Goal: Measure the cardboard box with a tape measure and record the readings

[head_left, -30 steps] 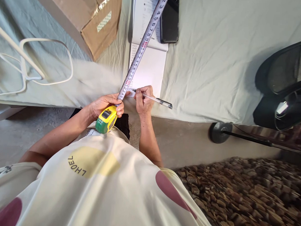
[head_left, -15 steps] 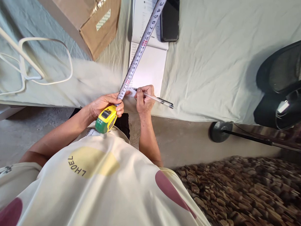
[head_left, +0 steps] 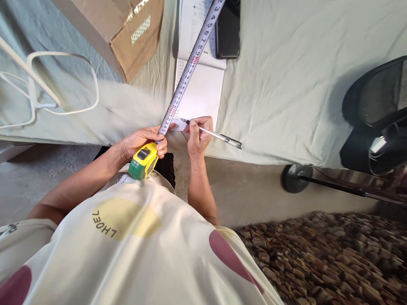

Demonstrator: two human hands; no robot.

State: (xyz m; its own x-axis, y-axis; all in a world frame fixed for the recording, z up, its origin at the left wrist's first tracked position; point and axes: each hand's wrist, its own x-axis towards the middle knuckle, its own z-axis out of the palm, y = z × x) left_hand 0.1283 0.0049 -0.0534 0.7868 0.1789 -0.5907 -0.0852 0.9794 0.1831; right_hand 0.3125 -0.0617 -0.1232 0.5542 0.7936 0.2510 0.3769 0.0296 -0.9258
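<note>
My left hand point(head_left: 142, 140) is closed around a yellow and green tape measure point(head_left: 143, 161) at the near edge of a cloth-covered table point(head_left: 292, 84). Its blade point(head_left: 191, 63) runs out diagonally up and to the right, over a white notepad point(head_left: 199, 88). My right hand point(head_left: 199, 134) grips a pen point(head_left: 214, 135), whose tip rests on the notepad's near edge, right beside the blade.
A cardboard box point(head_left: 117, 20) sits at the far left, with a white cable point(head_left: 55, 80) looped beside it. A black phone point(head_left: 228, 26) lies at the notepad's far end. A dark mirror-like object point(head_left: 381, 110) stands at right. Below are a black stand base point(head_left: 292, 178) and a brown patterned rug point(head_left: 336, 259).
My right hand with the pen has shifted slightly to the right along the notepad's near edge. The left hand and the tape measure have not moved.
</note>
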